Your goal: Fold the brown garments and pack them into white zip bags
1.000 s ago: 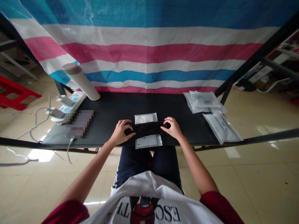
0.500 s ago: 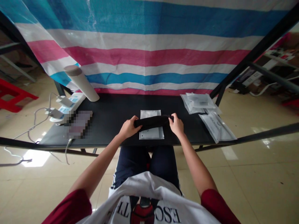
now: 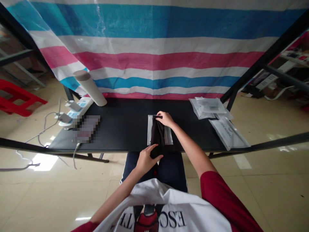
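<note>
A strip of folded black cloth [image 3: 158, 132] runs lengthwise away from me, over a white plastic pouch [image 3: 169, 137] on the black table. My right hand [image 3: 166, 119] pinches the cloth's far end between thumb and fingers, near the pouch's top edge. At the near end, by the table's front edge, my left hand [image 3: 146, 159] grips the cloth from the left, thumb and forefinger on it. The pouch shows on both sides of the cloth; its middle is hidden.
Several white pouches [image 3: 228, 132] lie at the right end of the table [image 3: 125, 125]. On the left are a pixelated phone-like item [image 3: 87, 129] with a cable, a power strip [image 3: 83, 108] with plugs, and a pale bottle [image 3: 93, 90]. Striped sheeting [image 3: 152, 61] hangs behind.
The cloth has turned from crosswise to lengthwise. My right hand has moved left to its far end, while my left hand has come down toward me at its near end.
</note>
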### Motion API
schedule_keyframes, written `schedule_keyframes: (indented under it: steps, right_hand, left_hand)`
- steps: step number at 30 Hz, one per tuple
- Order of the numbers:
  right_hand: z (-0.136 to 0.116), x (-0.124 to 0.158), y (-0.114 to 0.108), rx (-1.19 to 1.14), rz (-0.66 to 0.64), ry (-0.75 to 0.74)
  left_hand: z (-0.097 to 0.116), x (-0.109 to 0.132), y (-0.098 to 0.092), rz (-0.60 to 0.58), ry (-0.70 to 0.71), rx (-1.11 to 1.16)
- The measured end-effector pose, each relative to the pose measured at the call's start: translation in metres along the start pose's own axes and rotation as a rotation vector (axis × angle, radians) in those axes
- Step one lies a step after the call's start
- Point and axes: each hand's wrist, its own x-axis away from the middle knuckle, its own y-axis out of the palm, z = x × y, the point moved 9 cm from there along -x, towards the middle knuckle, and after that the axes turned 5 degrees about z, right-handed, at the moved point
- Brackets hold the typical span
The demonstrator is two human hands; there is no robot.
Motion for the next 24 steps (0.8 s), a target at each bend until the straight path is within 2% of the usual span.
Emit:
schedule_keyframes:
  steps: [3,6,10,12,15,17,19,22,24]
  right_hand:
    - [0.008,0.004,0.014,0.048,0.008,-0.017]
    - [0.013,0.008,0.016,0.031,0.022,-0.034]
    - [0.012,0.009,0.015,0.039,0.023,-0.067]
    - [0.01,0.008,0.015,0.052,0.025,-0.078]
    - [0.005,0.009,0.011,0.059,0.044,-0.089]
    - [-0.001,0.013,0.002,0.025,0.108,-0.098]
    - [-0.004,0.023,-0.015,-0.041,0.235,-0.098]
    - [-0.001,0.053,-0.039,-0.155,0.426,-0.068]
    - [0.006,0.077,-0.047,-0.214,0.476,-0.023]
  left_hand:
    - [-0.013,0.008,0.012,-0.042,0.015,-0.099]
    - [-0.014,0.013,0.014,-0.081,0.079,-0.272]
    - [-0.004,0.009,0.002,-0.06,0.177,-0.477]
    - [0.004,0.003,-0.003,-0.052,0.254,-0.493]
    - [0.015,-0.005,-0.002,-0.131,0.383,-0.433]
    - [0.018,-0.009,0.0,-0.199,0.417,-0.386]
    - [0.018,-0.013,0.0,-0.233,0.421,-0.342]
    - [0.018,-0.018,-0.002,-0.231,0.417,-0.277]
    - [0.017,-0.023,-0.006,-0.192,0.403,-0.24]
